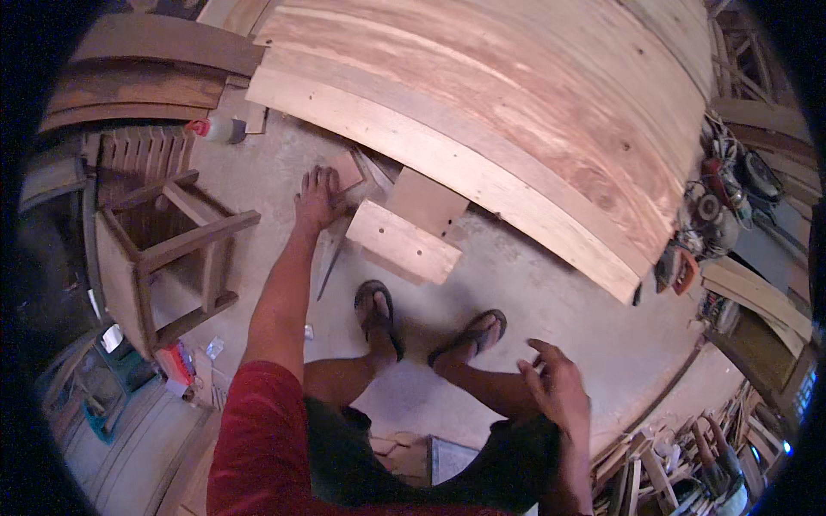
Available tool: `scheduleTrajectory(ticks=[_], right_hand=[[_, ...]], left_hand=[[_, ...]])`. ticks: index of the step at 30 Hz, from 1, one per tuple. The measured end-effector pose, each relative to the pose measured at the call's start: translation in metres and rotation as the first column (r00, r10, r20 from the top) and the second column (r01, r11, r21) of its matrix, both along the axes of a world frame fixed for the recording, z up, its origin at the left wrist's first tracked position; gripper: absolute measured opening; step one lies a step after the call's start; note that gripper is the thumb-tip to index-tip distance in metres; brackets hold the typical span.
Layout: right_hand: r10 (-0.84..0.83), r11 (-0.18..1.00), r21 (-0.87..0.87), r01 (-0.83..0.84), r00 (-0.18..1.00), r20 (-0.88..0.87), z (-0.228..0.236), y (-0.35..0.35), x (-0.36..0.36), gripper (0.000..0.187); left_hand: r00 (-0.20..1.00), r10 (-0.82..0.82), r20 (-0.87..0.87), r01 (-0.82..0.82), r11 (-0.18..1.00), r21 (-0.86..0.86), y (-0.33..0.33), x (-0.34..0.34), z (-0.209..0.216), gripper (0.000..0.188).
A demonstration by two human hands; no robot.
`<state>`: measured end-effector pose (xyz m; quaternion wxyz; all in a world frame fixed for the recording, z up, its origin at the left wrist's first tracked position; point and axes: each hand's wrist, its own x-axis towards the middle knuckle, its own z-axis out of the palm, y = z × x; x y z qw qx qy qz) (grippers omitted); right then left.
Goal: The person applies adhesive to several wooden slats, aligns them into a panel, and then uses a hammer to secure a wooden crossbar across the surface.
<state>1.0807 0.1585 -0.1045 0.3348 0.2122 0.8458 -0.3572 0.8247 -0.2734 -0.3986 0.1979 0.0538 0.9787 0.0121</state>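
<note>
My left hand [319,199] reaches forward with its fingers stretched out, beside a small reddish-brown wooden block [348,170] on the floor. Its fingertips seem to touch the block's left edge, though I cannot tell if they press on it. Just right of that hand is a short pale board [404,242] with two dark holes. A flat brown piece [428,203] extends from behind it toward the large panel of joined planks [482,129]. Over my right thigh, my right hand [557,387] hangs with fingers apart and slightly bent, holding nothing.
An overturned wooden stool frame [172,249] lies at left, near a red-capped bottle [219,129]. Power tools and cords [718,206] crowd the right side. Scrap wood [654,464] is heaped at lower right. My sandaled feet [376,310] stand on the floor between my hands.
</note>
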Motion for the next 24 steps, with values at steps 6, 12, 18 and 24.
scheduleTrajectory(ticks=[6, 12, 18, 24], right_hand=[[0.066, 0.992, 0.121, -0.037, 0.966, -0.249, -0.016, -0.021, -0.01, 0.044], [-0.013, 0.989, 0.106, 0.103, 0.772, -0.635, -0.024, -0.041, -0.001, 0.042], [0.158, 0.987, 0.123, -0.105, 0.781, -0.605, -0.016, -0.064, -0.01, 0.042], [0.14, 0.983, 0.18, -0.031, 0.764, -0.63, -0.013, -0.054, 0.012, 0.044]], left_hand=[[0.986, -0.157, -0.056, 0.163, 0.98, 0.114, -0.024, -0.026, -0.06, 0.097], [0.786, 0.241, 0.569, -0.618, 0.288, 0.732, -0.104, -0.04, -0.053, 0.08], [0.989, 0.003, 0.145, -0.137, 0.345, 0.929, -0.037, -0.064, 0.102, 0.063], [0.707, -0.677, -0.204, 0.68, 0.572, 0.46, 0.106, -0.032, 0.199, 0.051]])
